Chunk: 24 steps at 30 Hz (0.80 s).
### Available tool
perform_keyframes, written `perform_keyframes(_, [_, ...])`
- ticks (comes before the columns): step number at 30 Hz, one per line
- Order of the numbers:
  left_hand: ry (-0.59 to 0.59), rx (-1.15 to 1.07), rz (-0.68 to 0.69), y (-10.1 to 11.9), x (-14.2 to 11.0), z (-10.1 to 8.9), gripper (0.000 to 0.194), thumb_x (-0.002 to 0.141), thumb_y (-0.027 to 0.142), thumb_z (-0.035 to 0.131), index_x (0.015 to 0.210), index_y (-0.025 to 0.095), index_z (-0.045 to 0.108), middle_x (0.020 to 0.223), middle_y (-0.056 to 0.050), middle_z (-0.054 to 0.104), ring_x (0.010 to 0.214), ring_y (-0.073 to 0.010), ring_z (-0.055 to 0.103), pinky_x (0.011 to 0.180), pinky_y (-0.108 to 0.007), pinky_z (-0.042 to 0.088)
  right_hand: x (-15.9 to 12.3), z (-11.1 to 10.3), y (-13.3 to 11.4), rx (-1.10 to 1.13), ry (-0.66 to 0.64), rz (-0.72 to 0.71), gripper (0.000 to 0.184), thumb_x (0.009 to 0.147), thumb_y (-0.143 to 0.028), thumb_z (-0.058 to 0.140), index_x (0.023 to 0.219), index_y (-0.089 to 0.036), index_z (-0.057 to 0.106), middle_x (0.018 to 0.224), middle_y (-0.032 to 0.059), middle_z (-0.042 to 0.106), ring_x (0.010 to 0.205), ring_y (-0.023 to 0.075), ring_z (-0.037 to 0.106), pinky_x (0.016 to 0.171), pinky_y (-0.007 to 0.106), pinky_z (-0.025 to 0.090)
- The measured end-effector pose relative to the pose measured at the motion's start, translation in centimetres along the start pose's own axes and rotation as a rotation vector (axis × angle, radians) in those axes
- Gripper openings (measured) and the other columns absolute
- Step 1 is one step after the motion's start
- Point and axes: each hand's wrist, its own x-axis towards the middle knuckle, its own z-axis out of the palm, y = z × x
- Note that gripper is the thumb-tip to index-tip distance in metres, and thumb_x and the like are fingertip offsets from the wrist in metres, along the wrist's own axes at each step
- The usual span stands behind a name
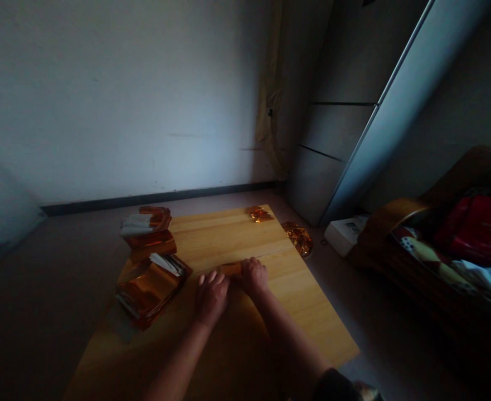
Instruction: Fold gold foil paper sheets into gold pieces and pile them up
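Note:
A small piece of shiny gold foil paper (231, 269) lies low over the middle of the wooden table (212, 234). My left hand (213, 294) has its fingers curled at the left end of the paper. At the opposite end, my right hand (254, 275) is closed on it, knuckles up. Part of the paper is hidden beneath the fingers, so its exact folds cannot be made out. To the left of my left hand is a stack of gold foil sheets (155, 287) with white edges showing.
Behind that stack are more gold sheets (151, 242) and a white-and-orange bundle (145, 223). Several gold pieces (259, 214) sit at the far right corner. On the floor is a gold heap (299, 238), near a white box (345, 234), a refrigerator (332, 167) and a wooden seat (408, 211).

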Motion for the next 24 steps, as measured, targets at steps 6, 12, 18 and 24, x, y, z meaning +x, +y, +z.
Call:
perform_keyframes(6, [0.006,-0.038,-0.016,0.0,-0.1,-0.2,0.029,0.083,0.009,0.042,0.089,0.024,0.066,0.088,-0.005,0.066,0.092,-0.0249,0.054,0.077,-0.040,0.033,0.2,-0.1,0.0,0.025,-0.026,0.022,0.033,0.077,-0.045,0.064,0.096,-0.018,0.061,0.101,0.0099,0.062,0.095,0.0231,0.057,0.074,0.030,0.039])
perform_keyframes(12, [-0.001,-0.057,-0.050,0.3,-0.2,-0.4,0.029,0.084,0.010,0.041,0.091,0.024,0.066,0.089,-0.005,0.066,0.092,-0.0241,0.054,0.076,-0.040,0.033,0.3,0.4,1.0,0.072,-0.023,-0.022,0.019,0.076,-0.032,0.065,0.089,-0.019,0.062,0.095,0.0066,0.062,0.089,0.0196,0.057,0.070,0.027,0.035])
perform_keyframes(18, [-0.021,-0.079,-0.082,0.5,-0.2,-0.4,0.030,0.085,0.011,0.042,0.096,0.026,0.065,0.093,-0.004,0.066,0.095,-0.0236,0.053,0.079,-0.040,0.033,0.7,0.8,1.8,0.152,0.004,-0.048,0.009,0.072,-0.016,0.061,0.081,-0.018,0.063,0.086,0.0048,0.063,0.079,0.0161,0.056,0.064,0.023,0.033])
perform_keyframes(24, [-0.032,-0.102,-0.107,0.4,-0.2,-0.1,0.030,0.086,0.011,0.041,0.092,0.026,0.067,0.091,-0.004,0.066,0.094,-0.0228,0.053,0.081,-0.040,0.033,1.4,1.8,2.7,0.218,0.023,-0.085,0.019,0.069,-0.006,0.055,0.080,-0.018,0.066,0.082,0.0047,0.064,0.077,0.0152,0.057,0.065,0.021,0.035])
